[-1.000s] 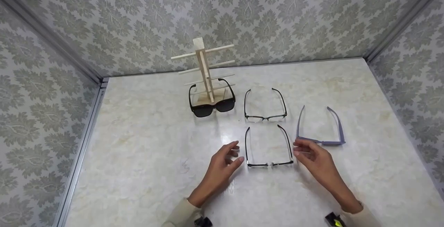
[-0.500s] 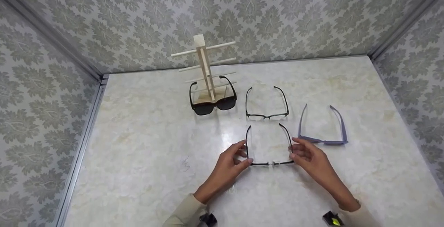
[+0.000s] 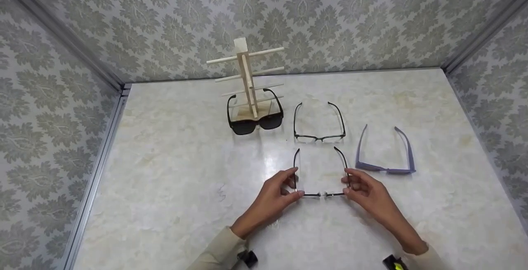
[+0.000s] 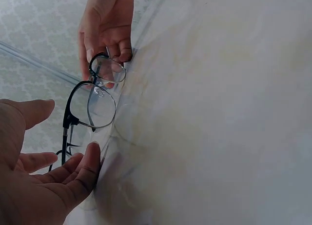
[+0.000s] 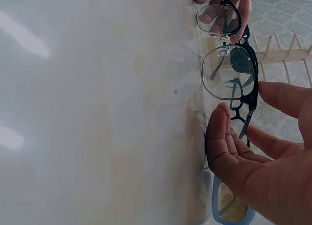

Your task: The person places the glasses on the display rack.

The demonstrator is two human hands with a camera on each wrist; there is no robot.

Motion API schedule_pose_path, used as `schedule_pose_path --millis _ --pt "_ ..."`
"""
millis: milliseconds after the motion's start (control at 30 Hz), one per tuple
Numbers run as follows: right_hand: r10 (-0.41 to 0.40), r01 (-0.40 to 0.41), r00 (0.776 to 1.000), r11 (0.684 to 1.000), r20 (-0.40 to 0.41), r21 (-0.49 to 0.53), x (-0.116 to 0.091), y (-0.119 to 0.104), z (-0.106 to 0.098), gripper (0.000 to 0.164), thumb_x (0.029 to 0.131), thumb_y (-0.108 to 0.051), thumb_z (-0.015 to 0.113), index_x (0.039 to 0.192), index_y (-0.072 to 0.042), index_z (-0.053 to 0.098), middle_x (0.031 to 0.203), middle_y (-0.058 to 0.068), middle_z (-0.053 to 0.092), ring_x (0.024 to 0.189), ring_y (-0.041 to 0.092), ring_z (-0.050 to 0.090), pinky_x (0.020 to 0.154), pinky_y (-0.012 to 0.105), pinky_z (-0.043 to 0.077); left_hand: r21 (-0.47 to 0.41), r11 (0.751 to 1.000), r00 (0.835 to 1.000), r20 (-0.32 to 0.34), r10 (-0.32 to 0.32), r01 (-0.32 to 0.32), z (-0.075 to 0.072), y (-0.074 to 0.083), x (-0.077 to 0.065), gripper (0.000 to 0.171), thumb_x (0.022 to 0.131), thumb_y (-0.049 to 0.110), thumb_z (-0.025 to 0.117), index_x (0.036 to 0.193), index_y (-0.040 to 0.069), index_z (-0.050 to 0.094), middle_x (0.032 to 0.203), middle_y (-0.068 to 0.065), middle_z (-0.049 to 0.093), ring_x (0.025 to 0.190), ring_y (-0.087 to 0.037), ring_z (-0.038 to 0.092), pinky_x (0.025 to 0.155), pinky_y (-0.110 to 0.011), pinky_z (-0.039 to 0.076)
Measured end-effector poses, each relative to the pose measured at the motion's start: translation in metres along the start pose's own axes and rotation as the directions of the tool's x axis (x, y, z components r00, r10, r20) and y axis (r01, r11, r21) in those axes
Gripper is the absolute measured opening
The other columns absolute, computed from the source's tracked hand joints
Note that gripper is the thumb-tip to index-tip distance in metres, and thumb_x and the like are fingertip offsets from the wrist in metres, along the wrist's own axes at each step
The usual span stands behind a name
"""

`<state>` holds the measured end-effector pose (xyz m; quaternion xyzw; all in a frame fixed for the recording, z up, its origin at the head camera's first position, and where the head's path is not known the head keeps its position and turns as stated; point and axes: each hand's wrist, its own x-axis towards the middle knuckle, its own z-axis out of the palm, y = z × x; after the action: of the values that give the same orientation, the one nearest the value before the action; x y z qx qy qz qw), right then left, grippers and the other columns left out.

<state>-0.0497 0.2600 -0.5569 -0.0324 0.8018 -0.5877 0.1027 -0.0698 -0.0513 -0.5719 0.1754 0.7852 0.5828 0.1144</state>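
Observation:
A pair of black-topped eyeglasses [image 3: 311, 195] stands unfolded on the table between both hands, its temples pointing away from me. My left hand [image 3: 274, 191] is around its left hinge corner. In the left wrist view, the left thumb [image 4: 41, 110] is apart from the frame and the fingers lie loosely beside the temple. My right hand [image 3: 371, 189] holds the right hinge corner. The right wrist view has the right thumb [image 5: 280, 95] against the frame of the eyeglasses [image 5: 254, 83], fingers around the temple.
Behind lies another pair of dark-framed eyeglasses [image 3: 319, 138]. Lilac glasses [image 3: 385, 170] lie right, close to my right hand. A wooden glasses rack [image 3: 247, 76] with several pegs stands at the back, black sunglasses [image 3: 258, 124] on its lowest peg. Patterned walls [image 3: 272, 18] enclose the table.
Both hands have moved inward from beside the eyeglasses to their hinge corners. The eyeglasses have stayed in about the same place. The view has shifted slightly.

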Motion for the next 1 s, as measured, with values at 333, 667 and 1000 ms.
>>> schedule_pose_path --millis 333,667,1000 --pt "-0.016 0.016 0.999 1.000 0.039 -0.007 0.000 -0.003 -0.005 0.061 0.101 -0.004 0.080 0.154 0.011 0.054 0.125 0.024 0.073 0.104 0.014 0.073 0.087 0.021 0.062 0.031 0.999 0.999 0.012 0.034 -0.035 0.002 -0.004 0.003 0.061 0.102 0.010 0.081 0.154 -0.006 0.057 0.117 -0.013 0.072 0.105 -0.023 0.069 0.084 -0.028 0.061" --pt "-0.062 0.063 0.996 0.998 0.070 -0.009 0.002 -0.015 -0.004 0.064 0.099 0.001 0.081 0.154 0.015 0.052 0.125 0.027 0.071 0.102 0.011 0.071 0.086 0.020 0.062 -0.015 0.999 0.999 -0.019 0.031 -0.032 0.001 0.000 -0.002 0.061 0.100 0.005 0.082 0.153 -0.011 0.057 0.113 -0.015 0.073 0.097 -0.015 0.071 0.082 -0.024 0.060" --pt "-0.110 0.110 0.991 0.994 0.082 0.008 -0.004 -0.031 -0.003 0.067 0.099 0.000 0.081 0.157 0.014 0.050 0.129 0.030 0.067 0.102 0.013 0.071 0.085 0.022 0.062 -0.004 0.999 0.999 -0.037 0.038 -0.039 -0.007 0.014 -0.011 0.065 0.100 0.008 0.083 0.156 -0.010 0.054 0.118 -0.018 0.072 0.098 -0.014 0.073 0.084 -0.028 0.065"
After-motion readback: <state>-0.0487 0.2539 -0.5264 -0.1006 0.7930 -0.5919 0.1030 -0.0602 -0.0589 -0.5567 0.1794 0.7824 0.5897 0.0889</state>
